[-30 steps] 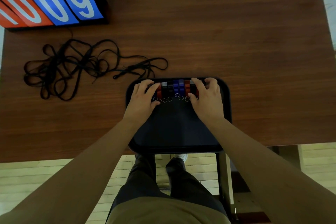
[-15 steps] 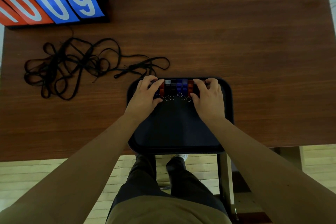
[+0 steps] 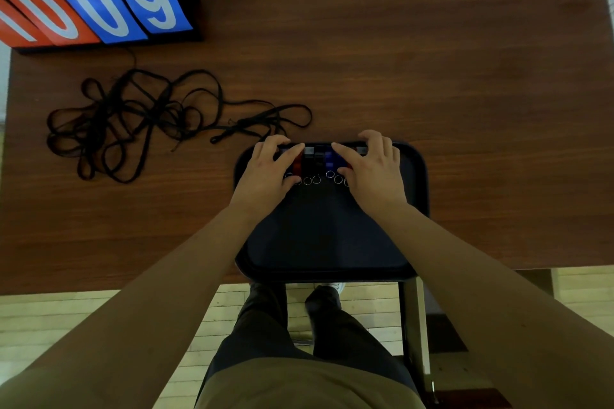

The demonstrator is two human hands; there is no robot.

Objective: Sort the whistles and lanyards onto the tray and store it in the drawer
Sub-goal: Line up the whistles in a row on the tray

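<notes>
Squeezed closer than a second ago: left hand point(image 3: 265, 176) and right hand point(image 3: 373, 173), with the row of whistles point(image 3: 315, 159) packed tighter between them. Whistles at the top end of the tray point(image 3: 325, 236), middle of the frame, side by side, row running left to right, little rings pointing down the frame.

Fingers of both hands nearly flat and a bit spread, resting on the two ends of the row and pushing in. Nothing gripped. Thumbs down by the rings.

Not on the tray yet: lanyards point(image 3: 133, 123), one black tangle on the table point(image 3: 465, 76), up and left from the tray. Tail of the tangle just beside the tray's top left corner, right by the left fingers point(image 3: 289, 154), so nearer that hand than the other.

Probably next: reach up and left with the left hand and pull the strings over. Likely spot for them: lower part of the tray. Could snag, being so knotted. No drawer in sight.
</notes>
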